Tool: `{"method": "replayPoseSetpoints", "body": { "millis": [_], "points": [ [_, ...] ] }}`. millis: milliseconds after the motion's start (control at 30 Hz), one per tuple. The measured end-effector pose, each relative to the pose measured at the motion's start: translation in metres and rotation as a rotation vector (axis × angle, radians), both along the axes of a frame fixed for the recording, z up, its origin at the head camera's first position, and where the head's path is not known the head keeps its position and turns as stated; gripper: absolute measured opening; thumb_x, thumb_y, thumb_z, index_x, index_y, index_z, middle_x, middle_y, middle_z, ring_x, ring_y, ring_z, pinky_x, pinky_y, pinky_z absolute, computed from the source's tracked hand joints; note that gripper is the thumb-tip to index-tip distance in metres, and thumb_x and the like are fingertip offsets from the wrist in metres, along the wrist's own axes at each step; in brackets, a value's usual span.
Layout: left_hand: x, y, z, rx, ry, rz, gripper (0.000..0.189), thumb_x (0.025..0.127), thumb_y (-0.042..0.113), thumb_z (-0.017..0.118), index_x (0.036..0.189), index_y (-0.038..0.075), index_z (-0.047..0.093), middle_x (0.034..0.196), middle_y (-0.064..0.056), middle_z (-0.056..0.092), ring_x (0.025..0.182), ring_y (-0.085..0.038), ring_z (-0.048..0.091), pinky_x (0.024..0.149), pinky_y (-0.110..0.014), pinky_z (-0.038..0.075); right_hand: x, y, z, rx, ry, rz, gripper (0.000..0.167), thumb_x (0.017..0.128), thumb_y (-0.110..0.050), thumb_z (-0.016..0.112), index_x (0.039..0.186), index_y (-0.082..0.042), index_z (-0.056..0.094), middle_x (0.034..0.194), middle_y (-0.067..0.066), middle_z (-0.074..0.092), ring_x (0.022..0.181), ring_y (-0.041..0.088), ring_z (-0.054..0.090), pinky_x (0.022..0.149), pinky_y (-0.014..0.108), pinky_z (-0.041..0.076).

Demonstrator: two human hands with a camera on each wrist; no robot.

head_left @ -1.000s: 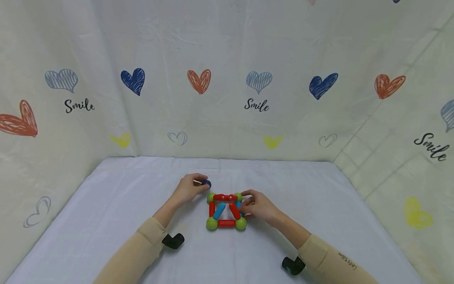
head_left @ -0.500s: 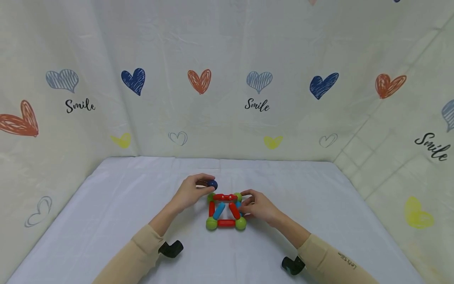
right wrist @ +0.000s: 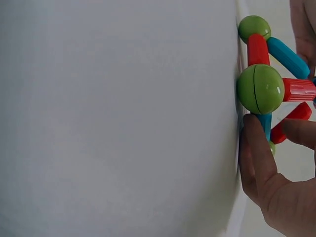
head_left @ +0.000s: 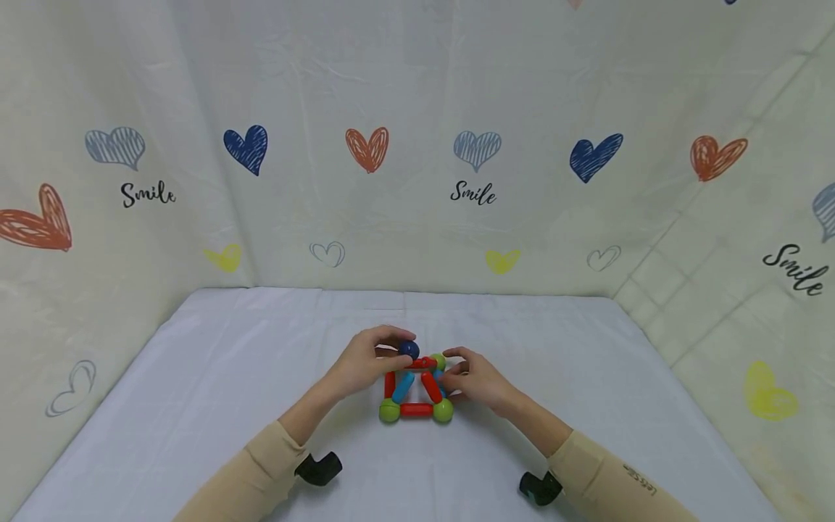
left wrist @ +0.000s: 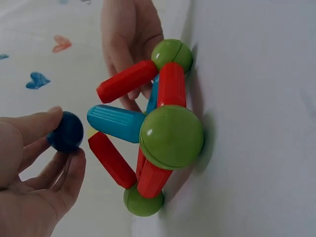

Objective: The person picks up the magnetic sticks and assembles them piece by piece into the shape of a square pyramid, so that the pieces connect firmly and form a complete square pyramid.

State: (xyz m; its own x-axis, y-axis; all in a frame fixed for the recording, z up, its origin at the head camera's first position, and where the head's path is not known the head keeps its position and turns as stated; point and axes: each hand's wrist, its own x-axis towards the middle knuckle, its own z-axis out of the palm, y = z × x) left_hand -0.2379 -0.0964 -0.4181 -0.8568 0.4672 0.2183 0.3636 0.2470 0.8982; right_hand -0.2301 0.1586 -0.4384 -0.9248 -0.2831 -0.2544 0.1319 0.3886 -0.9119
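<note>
My left hand (head_left: 368,359) pinches a dark blue ball (head_left: 409,350) between thumb and fingers, above the far-left part of a magnetic stick-and-ball frame (head_left: 416,410). In the left wrist view a gap separates the blue ball (left wrist: 66,132) from the frame's blue stick (left wrist: 116,122). Green balls (left wrist: 171,137) form the frame's corners, joined by red and blue sticks; other sticks slant up and inward. My right hand (head_left: 479,378) holds the frame's right side, its curled fingers at a blue stick (right wrist: 265,124) beside a green ball (right wrist: 260,89). The far-left corner is hidden in the head view.
A white cloth (head_left: 522,341) covers the table. Behind it hangs a pale curtain (head_left: 417,217) printed with hearts and "Smile". Black wrist cameras (head_left: 320,469) stick out from both beige sleeves (head_left: 613,478), low over the cloth.
My left hand has carried the blue ball rightward, from left of the frame to over its far side. My right hand and the frame have stayed in place.
</note>
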Motion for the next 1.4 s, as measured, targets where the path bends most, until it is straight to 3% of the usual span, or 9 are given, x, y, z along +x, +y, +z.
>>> {"method": "replayPoseSetpoints", "body": {
  "millis": [200,400,767,1067,1400],
  "points": [
    [0.003,0.006,0.001,-0.019,0.040,-0.032,0.037,0.097,0.015,0.074,0.131,0.003,0.065,0.124,-0.007,0.067,0.109,-0.025,0.066,0.098,-0.044,0.053,0.002,0.001,0.001,-0.010,-0.004,-0.002,0.051,0.103,-0.025,0.065,0.148,-0.008,0.048,0.113,0.014,0.063,0.092,0.025,0.067,0.083,0.041,0.060],
    [0.006,0.009,0.002,-0.041,0.060,-0.024,0.035,0.096,0.014,0.075,0.129,0.004,0.066,0.123,-0.005,0.068,0.109,-0.026,0.064,0.099,-0.050,0.051,0.005,0.006,0.003,-0.045,0.030,0.072,0.053,0.104,-0.034,0.061,0.149,-0.009,0.047,0.118,0.016,0.063,0.096,0.026,0.068,0.087,0.043,0.059],
    [0.006,0.008,-0.003,-0.063,0.068,-0.049,0.033,0.093,0.012,0.077,0.124,0.007,0.069,0.119,-0.003,0.068,0.110,-0.027,0.063,0.101,-0.054,0.049,0.007,0.011,0.001,-0.039,0.072,0.188,0.060,0.096,-0.033,0.074,0.148,-0.014,0.051,0.125,0.014,0.059,0.111,0.029,0.059,0.088,0.039,0.058],
    [0.005,0.004,-0.004,-0.066,0.052,-0.083,0.036,0.093,0.010,0.077,0.128,0.004,0.069,0.124,-0.006,0.069,0.111,-0.027,0.065,0.102,-0.053,0.049,0.008,0.009,0.004,0.003,0.106,0.191,0.060,0.096,-0.033,0.074,0.147,-0.011,0.052,0.123,0.013,0.061,0.110,0.029,0.059,0.086,0.039,0.058],
    [0.004,0.004,-0.008,-0.071,0.115,-0.081,0.036,0.092,0.009,0.078,0.127,0.008,0.070,0.124,-0.006,0.069,0.109,-0.024,0.067,0.099,-0.049,0.052,0.010,0.005,0.003,0.027,0.143,0.184,0.059,0.097,-0.030,0.073,0.147,-0.007,0.052,0.120,0.011,0.062,0.105,0.026,0.061,0.083,0.042,0.059]
  ]
}}
